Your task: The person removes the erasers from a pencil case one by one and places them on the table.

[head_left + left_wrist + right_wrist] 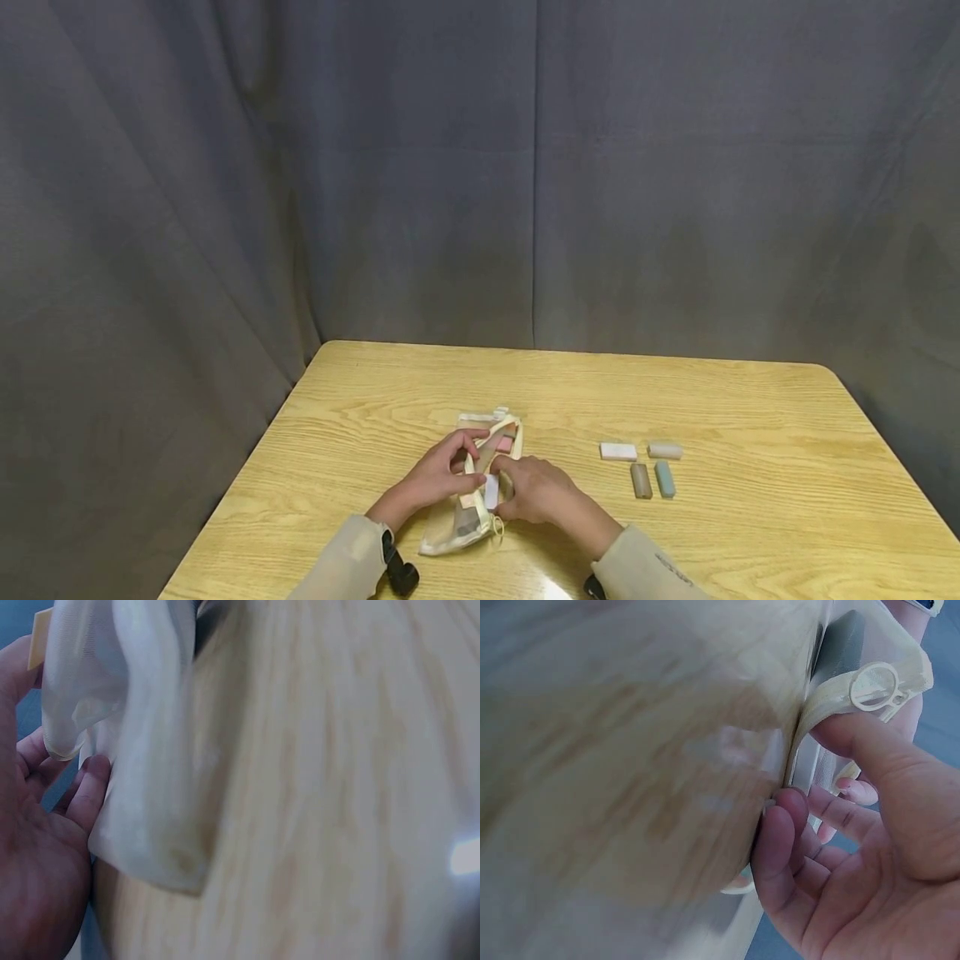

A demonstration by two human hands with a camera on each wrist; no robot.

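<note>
A pale mesh zip pouch (441, 540) lies on the table with its mouth spread. My left hand (431, 479) pinches its left edge between thumb and fingers; in the left wrist view the sheer mesh (154, 750) hangs by the fingers. At the opening, my right hand (542, 493) holds a white eraser-like block (491, 492) between thumb and fingers, the thumb close along the zip edge in the right wrist view. Inside the pouch show a pink block (505, 444) and a dark grey piece (467, 522). A ring zip pull (854, 690) hangs near the right thumb.
Right of the pouch lie a white block (618, 452), a pale beige block (665, 451), a brown block (641, 482) and a blue-green block (665, 480). The wooden table (390, 383) has a dark curtain (420, 208) behind it.
</note>
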